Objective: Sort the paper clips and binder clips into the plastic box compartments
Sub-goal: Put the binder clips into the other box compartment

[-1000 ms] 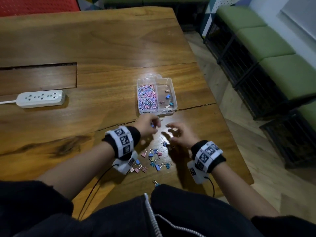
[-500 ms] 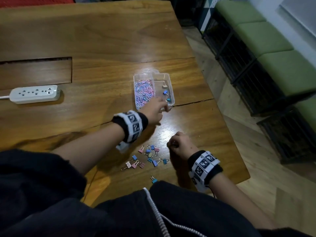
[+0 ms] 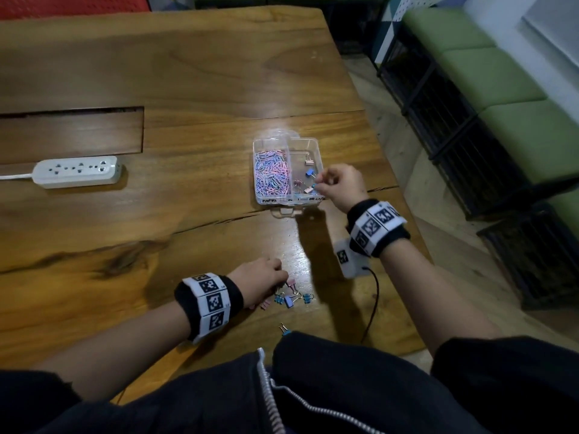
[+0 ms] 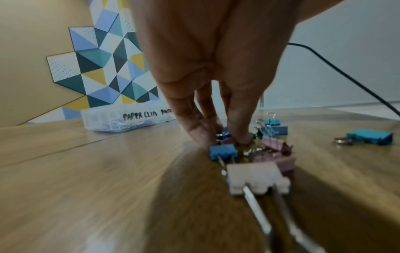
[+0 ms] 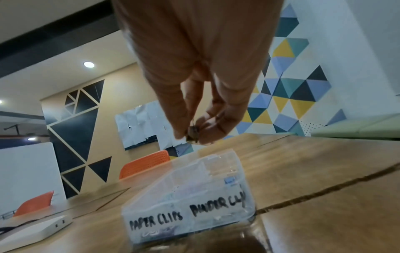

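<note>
Fingertips (image 5: 192,131) of the right hand (image 3: 340,186) pinch one small binder clip (image 5: 191,135); colour hard to tell in the wrist view, a bit of blue shows at the fingers from the head view. Clip hangs just above the right-hand compartment of the plastic box (image 3: 319,155), the side lettered for binder clips. The drop is straight down; nothing lies between clip and compartment floor except a few binder clips already lying there. Judged step: release into that compartment.

Left hand (image 3: 260,281) is down on the table, near side, fingers (image 4: 194,131) pressed close together and reaching into the loose pile of binder clips (image 3: 289,297). They seem to be closing on a dark blue clip (image 4: 223,135); cannot tell if it is gripped yet. The pile lies directly under and just right of those fingers, and this hand is much the nearer to it. Clips lie at mixed angles, wire handles tangled in places, so one may drag a neighbour on lifting.

Outward: the left compartment is heaped with pink and blue paper clips (image 3: 271,175); no loose paper clips seen on the wood. One stray teal clip (image 3: 284,329) sits apart at the near table edge, close to the person's jacket. The box stands far of the pile, with open wood between. A white power strip (image 3: 76,170) lies well to the left on the wooden table (image 3: 188,89), out of the way. The right wrist's cable (image 3: 374,302) trails near the pile's right side; could snag.
</note>
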`<state>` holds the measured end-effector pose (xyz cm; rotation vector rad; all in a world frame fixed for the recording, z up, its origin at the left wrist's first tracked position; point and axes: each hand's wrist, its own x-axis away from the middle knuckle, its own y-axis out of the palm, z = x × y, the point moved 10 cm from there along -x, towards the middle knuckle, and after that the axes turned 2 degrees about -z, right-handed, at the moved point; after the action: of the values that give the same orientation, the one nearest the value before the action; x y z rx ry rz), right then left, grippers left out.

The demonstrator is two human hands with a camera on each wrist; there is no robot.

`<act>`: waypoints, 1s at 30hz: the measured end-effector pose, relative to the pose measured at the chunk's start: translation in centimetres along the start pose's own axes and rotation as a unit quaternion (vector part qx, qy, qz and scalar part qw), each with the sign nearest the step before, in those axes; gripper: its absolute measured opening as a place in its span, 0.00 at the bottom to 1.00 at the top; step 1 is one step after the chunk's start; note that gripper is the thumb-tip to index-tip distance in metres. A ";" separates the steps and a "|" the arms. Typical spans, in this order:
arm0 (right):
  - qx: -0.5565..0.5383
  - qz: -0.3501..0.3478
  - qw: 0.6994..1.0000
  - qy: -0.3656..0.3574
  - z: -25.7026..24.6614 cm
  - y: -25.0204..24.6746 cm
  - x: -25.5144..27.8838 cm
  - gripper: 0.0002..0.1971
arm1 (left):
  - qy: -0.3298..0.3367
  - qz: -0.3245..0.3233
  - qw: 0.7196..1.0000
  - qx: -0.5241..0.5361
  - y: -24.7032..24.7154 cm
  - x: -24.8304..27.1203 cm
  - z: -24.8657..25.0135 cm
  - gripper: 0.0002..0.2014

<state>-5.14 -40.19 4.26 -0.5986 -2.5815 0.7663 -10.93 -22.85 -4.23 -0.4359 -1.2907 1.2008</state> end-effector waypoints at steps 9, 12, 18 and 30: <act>0.009 -0.067 0.997 0.033 3.1 3.8 2.6 0.11 | -0.031 0.032 0.998 0.054 -1.2 0.0 -0.5 0.09; 0.071 -0.228 0.970 0.043 5.6 8.2 7.5 0.25 | -0.056 0.028 0.992 0.110 -1.1 -0.1 -1.8 0.07; 0.293 -0.267 0.914 -0.086 6.7 12.0 12.4 0.35 | -0.029 -0.005 0.986 0.161 -0.5 0.1 -1.5 0.19; 0.194 -0.175 0.963 -0.065 7.7 10.1 11.9 0.10 | -0.018 -0.008 1.000 0.001 0.5 0.6 1.1 0.20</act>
<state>-15.81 -29.84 -4.84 0.0278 -2.4472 1.1712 -12.21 -22.52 -4.02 -0.4036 -1.3219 1.2004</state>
